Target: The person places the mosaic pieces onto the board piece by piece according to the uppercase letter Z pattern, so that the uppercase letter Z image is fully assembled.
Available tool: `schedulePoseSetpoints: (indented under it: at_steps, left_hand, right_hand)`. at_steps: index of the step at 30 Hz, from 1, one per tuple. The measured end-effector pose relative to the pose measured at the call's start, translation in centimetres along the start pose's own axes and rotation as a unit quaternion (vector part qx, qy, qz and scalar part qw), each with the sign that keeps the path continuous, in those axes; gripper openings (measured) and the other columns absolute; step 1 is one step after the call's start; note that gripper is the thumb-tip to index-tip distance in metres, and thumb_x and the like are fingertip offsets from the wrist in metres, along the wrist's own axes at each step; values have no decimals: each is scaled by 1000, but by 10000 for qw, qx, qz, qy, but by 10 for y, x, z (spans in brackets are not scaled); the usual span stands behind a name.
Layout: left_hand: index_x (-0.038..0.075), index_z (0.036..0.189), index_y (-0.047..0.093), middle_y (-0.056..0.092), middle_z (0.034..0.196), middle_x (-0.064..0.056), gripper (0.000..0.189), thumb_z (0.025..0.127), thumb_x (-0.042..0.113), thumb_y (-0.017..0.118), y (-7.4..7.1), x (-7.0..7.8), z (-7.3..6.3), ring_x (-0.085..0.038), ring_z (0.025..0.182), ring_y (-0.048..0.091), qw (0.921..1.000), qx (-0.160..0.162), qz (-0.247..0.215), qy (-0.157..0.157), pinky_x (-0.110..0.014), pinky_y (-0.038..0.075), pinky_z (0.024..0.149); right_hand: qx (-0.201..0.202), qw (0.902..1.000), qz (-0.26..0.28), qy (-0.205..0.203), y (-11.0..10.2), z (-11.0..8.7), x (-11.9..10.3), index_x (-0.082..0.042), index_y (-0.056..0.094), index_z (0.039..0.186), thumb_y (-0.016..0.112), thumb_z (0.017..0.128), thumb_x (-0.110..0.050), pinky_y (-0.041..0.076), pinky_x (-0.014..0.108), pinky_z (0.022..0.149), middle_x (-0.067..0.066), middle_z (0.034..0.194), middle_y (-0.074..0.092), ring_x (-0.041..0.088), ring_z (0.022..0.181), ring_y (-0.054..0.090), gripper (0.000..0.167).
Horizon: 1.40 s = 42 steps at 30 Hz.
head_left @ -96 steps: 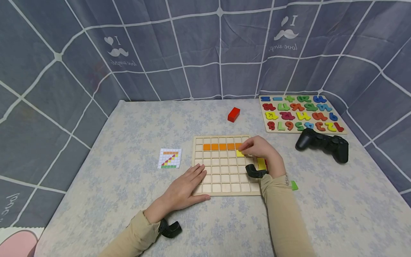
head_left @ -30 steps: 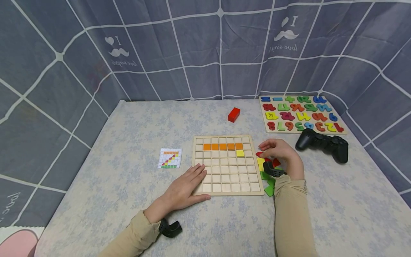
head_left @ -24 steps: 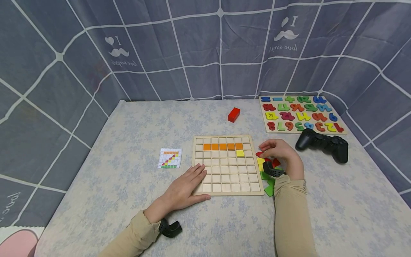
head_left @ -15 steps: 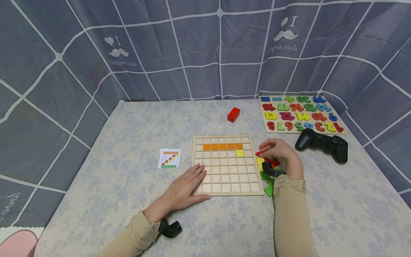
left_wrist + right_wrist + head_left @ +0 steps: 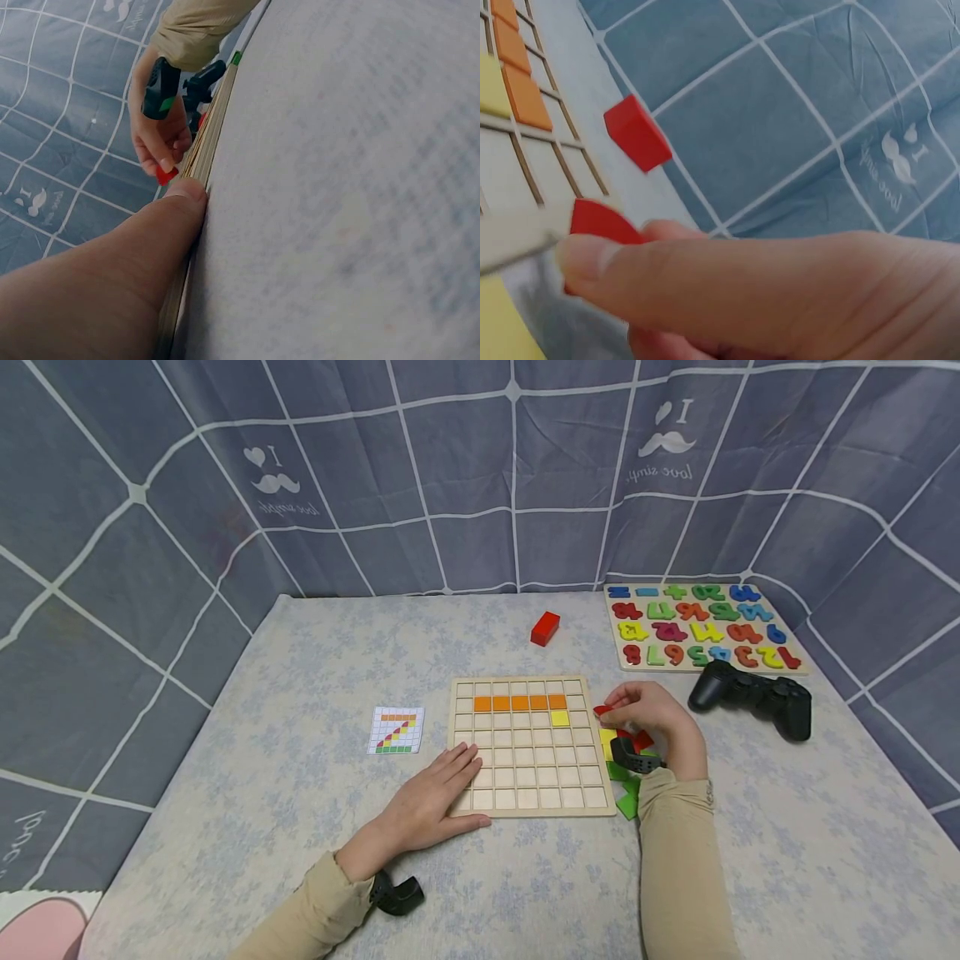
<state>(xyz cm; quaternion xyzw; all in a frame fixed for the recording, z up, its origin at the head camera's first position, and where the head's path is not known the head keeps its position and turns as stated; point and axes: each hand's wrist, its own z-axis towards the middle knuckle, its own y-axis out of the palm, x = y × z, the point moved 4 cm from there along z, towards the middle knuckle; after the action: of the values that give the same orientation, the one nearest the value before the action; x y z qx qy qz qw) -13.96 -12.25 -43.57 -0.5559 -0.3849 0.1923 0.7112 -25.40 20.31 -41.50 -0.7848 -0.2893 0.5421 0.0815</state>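
My right hand pinches a red tile with a curved edge between thumb and fingers, just off the right edge of the wooden grid board. The left hand lies flat with its fingers on the board's lower left part and the thumb at its front edge. A row of orange square tiles fills cells near the board's top, and one yellow tile sits below the row's right end. Under and beside my right wrist lie loose green tiles, yellow tiles and red tiles, partly hidden.
A small pattern card lies left of the board. Behind the board is a red block. At the back right are a number puzzle board and a black game controller. A grid-patterned curtain closes off the far side.
My right hand has left the yellow tile in its cell and moved right to the loose tiles. It now pinches a red tile, raised slightly. The left hand has stayed in place.
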Motion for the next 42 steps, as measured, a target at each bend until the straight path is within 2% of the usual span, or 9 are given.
schedulePoseSetpoints:
  at_steps: [3, 7, 9, 14, 26, 30, 34, 39, 42]
  left_hand:
    - [2, 145, 34, 25, 153, -10, 81, 90, 59, 50, 0, 0, 0, -20, 142, 15, 10000, 2, -7, -1, -28, 12, 116]
    - [3, 145, 34, 25, 153, -10, 81, 90, 59, 50, 0, -1, -1, -20, 142, 15, 10000, 38, 15, 11, -29, 13, 116]
    - [3, 145, 34, 25, 153, -10, 81, 89, 59, 50, 0, -1, -1, -20, 142, 16, 10000, 57, 28, 19, -29, 14, 116]
    - [2, 145, 35, 26, 152, -10, 81, 89, 59, 50, 0, -1, -1, -20, 141, 16, 10000, 75, 11, 37, -29, 14, 116]
    - [2, 145, 34, 26, 152, -10, 81, 89, 59, 50, 0, 0, 0, -19, 142, 15, 10000, 27, -13, 33, -28, 14, 116]
    - [2, 144, 35, 27, 152, -11, 81, 89, 58, 51, 0, 0, 0, -20, 141, 17, 9999, 65, -55, 61, -29, 15, 116]
    - [1, 144, 34, 27, 152, -11, 81, 89, 58, 51, 0, 0, -1, -20, 141, 17, 9999, 66, -55, 77, -29, 14, 116]
    - [1, 144, 35, 27, 151, -12, 80, 89, 58, 51, 0, 0, 0, -21, 141, 17, 9999, 107, -19, 103, -29, 15, 116]
    - [1, 144, 36, 29, 151, -13, 80, 89, 57, 52, 0, 0, 0, -23, 141, 19, 9998, 166, -12, 128, -31, 17, 116]
  right_hand:
    - [141, 9996, -124, -200, 4, 2, -8, -1, 61, 101, 74, 82, -20, 44, 29, 56, 6, 85, 60, 21, 70, 49, 30]
    - [275, 9961, -567, -609, 17, 9, -23, -3, 68, 103, 69, 86, -21, 46, 29, 66, 10, 96, 64, 24, 82, 51, 25]
    - [260, 9924, -813, -889, 25, 12, -31, -4, 70, 104, 66, 89, -20, 46, 30, 72, 11, 102, 65, 25, 87, 51, 22]
    - [141, 9854, -1134, -1261, 45, 19, -46, -6, 71, 104, 62, 92, -17, 46, 33, 78, 11, 103, 65, 26, 90, 53, 19]
    - [-265, 9735, -1599, -1611, 68, 20, -56, -4, 73, 97, 61, 91, -9, 48, 37, 83, 8, 100, 66, 24, 93, 54, 15]
    - [-104, 9716, -1651, -1693, 69, 20, -57, -5, 74, 92, 65, 87, -7, 48, 39, 81, 9, 98, 62, 25, 91, 53, 11]
    - [65, 9739, -1584, -1621, 63, 20, -55, -7, 73, 97, 69, 84, -10, 47, 37, 77, 9, 102, 57, 26, 89, 51, 13]
    - [347, 9803, -1206, -1526, 45, 14, -55, -5, 68, 103, 69, 86, -16, 47, 35, 71, 10, 100, 60, 27, 86, 53, 21]
    - [555, 9808, -1066, -1539, 33, 7, -56, -5, 67, 105, 65, 89, -20, 47, 35, 74, 11, 99, 60, 26, 86, 54, 22]
